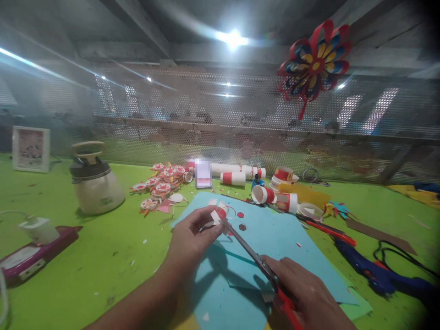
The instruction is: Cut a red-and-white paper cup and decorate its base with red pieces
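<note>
My left hand [192, 231] pinches a small red and white paper cup piece [220, 211], raised over light blue paper sheets [275, 236]. My right hand [302, 286] is closed around the red handles of a pair of scissors [249, 250]. The blade tips meet the edge of the cup piece, close to my left fingertips. A thin red strip curls off beside it. Just to the right, a red hexagon [240, 214] and a dark hexagon [242, 227] lie on the blue paper.
A blue glue gun [374, 270] with a cable lies at right. Paper cups [264, 195] and a stack of cups [233, 169] lie behind, beside a phone [203, 174]. Red and white paper decorations [163, 185], a jug [96, 183] and a power strip [37, 256] occupy the left.
</note>
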`<action>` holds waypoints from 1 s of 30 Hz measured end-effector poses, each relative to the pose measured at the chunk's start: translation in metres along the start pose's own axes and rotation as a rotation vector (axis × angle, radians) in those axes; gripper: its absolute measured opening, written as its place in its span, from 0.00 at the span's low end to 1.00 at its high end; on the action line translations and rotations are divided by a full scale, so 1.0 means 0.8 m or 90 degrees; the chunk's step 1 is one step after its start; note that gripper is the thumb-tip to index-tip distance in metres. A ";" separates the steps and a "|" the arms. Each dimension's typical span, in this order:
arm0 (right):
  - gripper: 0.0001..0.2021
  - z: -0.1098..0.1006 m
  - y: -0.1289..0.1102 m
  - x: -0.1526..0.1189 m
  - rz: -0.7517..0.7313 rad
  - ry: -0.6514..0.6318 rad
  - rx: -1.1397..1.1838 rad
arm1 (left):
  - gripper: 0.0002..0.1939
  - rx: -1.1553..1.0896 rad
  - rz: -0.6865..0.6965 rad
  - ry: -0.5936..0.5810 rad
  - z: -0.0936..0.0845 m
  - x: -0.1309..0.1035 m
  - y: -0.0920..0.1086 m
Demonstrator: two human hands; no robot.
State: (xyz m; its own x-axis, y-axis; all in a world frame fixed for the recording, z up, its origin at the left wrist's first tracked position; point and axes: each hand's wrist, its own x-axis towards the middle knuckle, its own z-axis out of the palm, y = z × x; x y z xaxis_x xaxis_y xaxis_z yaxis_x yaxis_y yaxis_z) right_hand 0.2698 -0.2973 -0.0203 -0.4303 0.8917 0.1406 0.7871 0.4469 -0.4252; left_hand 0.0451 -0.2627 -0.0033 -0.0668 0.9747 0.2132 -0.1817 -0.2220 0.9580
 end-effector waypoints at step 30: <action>0.21 0.003 0.004 0.002 -0.008 0.012 -0.036 | 0.17 -0.013 0.003 0.000 -0.002 0.001 0.000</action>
State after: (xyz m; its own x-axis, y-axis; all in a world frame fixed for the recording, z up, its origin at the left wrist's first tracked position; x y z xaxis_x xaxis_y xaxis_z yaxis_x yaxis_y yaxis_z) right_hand 0.2706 -0.2946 -0.0240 -0.4320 0.8870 0.1633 0.8056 0.4609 -0.3722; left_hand 0.0434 -0.2620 -0.0032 -0.0669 0.9737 0.2177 -0.2013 -0.2269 0.9529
